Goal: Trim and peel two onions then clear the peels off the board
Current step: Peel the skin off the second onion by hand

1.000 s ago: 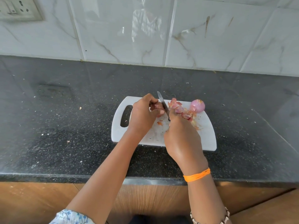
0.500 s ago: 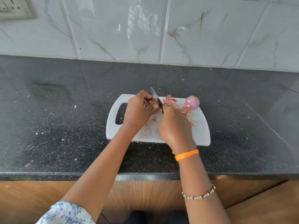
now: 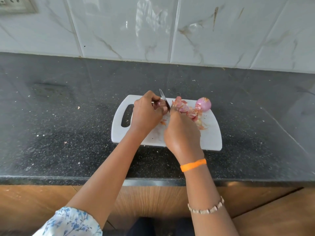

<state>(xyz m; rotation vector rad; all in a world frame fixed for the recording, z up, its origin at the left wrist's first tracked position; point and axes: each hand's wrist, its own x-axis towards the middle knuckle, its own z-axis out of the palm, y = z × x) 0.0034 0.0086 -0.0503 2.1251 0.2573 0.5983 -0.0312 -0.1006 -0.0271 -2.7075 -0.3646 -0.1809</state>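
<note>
Two hands over board [image 3: 211, 138]: left hand [image 3: 146, 114] clamps onion [image 3: 157, 104]; right hand [image 3: 181, 132] clamps knife [image 3: 164, 99]; peels [image 3: 185, 109] mid-board.

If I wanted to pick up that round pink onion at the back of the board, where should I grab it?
Grab the peeled onion around its round middle, coming from above with fingers on its left and right sides. It sits free at the far right of the cutting board, its right side open; the peels crowd its left, and the knife is well away.

Left hand [image 3: 147, 113] grips onion [image 3: 158, 103]; right hand [image 3: 182, 133] holds knife [image 3: 164, 99].
</note>
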